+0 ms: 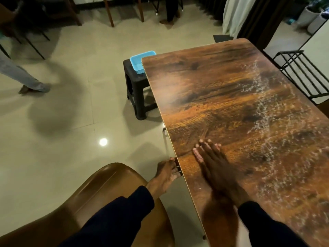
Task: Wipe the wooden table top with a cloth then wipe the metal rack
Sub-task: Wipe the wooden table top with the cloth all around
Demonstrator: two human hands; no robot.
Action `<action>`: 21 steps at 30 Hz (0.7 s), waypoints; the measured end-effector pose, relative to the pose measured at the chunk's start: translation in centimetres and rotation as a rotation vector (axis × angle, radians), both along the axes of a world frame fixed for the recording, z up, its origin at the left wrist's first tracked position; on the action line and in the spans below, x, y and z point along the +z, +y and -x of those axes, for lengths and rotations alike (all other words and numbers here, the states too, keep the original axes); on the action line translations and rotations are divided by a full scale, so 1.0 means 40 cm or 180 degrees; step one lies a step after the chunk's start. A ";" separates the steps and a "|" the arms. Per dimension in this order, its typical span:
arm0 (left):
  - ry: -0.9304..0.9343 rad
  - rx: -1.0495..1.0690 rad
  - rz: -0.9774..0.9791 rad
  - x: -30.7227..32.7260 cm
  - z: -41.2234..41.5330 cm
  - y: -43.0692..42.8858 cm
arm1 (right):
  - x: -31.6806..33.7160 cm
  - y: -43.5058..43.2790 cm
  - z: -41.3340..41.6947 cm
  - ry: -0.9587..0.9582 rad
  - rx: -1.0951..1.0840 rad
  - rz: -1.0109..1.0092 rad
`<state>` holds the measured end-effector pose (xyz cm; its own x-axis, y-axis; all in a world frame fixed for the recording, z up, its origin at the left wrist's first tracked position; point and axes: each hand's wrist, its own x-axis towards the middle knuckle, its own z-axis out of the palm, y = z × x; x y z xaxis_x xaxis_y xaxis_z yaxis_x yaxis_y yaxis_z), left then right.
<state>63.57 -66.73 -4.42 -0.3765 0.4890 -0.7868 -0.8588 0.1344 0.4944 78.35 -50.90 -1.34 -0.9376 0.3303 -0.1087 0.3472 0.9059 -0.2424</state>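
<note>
Pale shiny tiles cover the floor (62, 122), and a small spot of light shines on them left of the middle. A big wooden table (213, 86) fills the right side of the frame, from the bottom edge up to the upper right. White wet marks (267, 113) run in a long streak down its right part.

The right hand (211, 161) lies flat on the table near the bottom middle. Its fingers are straight and close together, and they press down on the wood. It looks a bit blurry. The left hand (167, 172) is at the table's left edge, just beside the right hand. Its fingers curl around the edge and grip it. Both arms have dark sleeves (110, 216).

A black metal rack (302, 72) stands at the upper right, just past the table's far side. A brown chair (110, 189) sits at the lower left. A black stool (135, 90) stands by the table's far left corner, with a blue basket (140, 59) on top. Someone's leg (21, 75) shows at the left edge, blurry.
</note>
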 end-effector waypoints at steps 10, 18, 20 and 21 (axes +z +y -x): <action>-0.0236 0.0049 0.0081 0.000 0.009 -0.019 | -0.014 -0.061 0.213 0.0085 0.0260 -0.0043; -0.0272 0.0088 0.0041 0.013 0.020 -0.054 | -0.022 -0.037 -0.013 0.0394 -0.1207 -0.0179; -0.0287 0.0098 0.0062 0.014 0.020 -0.058 | -0.014 -0.054 0.046 0.0391 -0.1254 -0.0149; -0.0297 0.0105 0.0070 0.017 0.017 -0.060 | -0.017 -0.072 0.063 0.0397 -0.1089 -0.0108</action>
<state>62.87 -69.12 -3.76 -0.3168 0.4599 -0.8296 -0.9051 0.1151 0.4094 75.82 -53.76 -2.01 -0.7775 0.6286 0.0158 0.6013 0.7506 -0.2739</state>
